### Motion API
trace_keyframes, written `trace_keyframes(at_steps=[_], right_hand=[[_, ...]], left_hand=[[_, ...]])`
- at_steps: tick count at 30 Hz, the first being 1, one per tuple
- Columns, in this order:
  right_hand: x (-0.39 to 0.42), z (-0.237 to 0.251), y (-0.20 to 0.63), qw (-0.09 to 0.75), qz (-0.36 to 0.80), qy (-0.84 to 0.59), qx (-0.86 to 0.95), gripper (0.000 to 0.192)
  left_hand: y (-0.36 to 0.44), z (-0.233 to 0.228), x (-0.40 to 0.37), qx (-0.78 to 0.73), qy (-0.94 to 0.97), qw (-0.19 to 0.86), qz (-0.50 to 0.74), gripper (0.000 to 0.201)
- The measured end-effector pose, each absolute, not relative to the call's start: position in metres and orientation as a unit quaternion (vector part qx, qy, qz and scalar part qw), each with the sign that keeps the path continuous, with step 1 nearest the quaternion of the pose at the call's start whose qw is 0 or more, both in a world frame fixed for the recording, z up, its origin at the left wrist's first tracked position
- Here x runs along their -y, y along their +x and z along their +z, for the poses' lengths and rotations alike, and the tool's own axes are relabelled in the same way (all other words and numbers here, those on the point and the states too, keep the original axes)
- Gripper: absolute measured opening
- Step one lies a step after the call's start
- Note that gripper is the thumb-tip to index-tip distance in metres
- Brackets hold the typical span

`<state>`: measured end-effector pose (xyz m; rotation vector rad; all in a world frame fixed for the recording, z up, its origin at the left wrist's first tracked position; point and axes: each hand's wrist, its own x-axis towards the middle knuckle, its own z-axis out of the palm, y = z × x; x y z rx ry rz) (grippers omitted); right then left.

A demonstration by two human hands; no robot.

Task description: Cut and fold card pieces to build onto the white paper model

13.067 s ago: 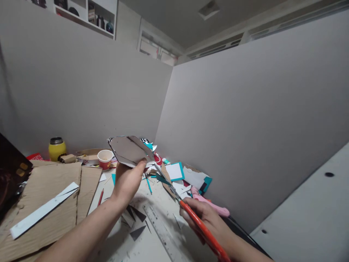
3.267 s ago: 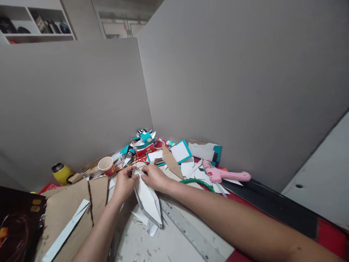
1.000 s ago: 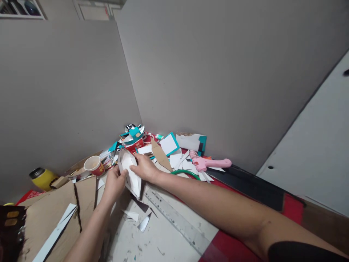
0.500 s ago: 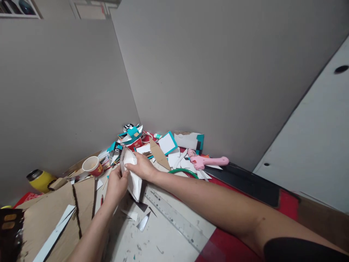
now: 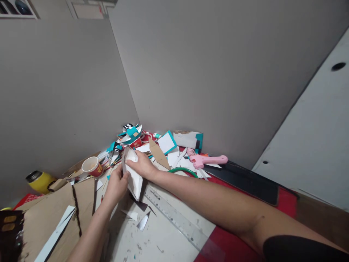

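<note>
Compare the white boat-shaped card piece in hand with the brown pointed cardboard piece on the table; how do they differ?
The white card piece has raised sides; the brown cardboard piece looks flat. The white card piece is gripped by the left hand and right hand; the brown cardboard piece lies among paper scraps. Both are long, tapering toward their ends.

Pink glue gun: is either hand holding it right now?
No, the left hand and the right hand both hold the white folded piece, while the pink glue gun lies apart by the paper scraps.
</note>
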<state>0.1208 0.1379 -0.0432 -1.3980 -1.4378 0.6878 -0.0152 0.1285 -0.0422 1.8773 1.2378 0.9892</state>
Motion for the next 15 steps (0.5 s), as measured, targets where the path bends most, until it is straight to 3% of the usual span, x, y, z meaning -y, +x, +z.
trace_keyframes(at_steps=[15], right_hand=[[-0.138, -0.037, 0.121, 0.516, 0.308, -0.573, 0.558, 0.021]], left_hand=[[-0.003, -0.04, -0.113, -0.531, 0.741, 0.201, 0.358, 0.048]])
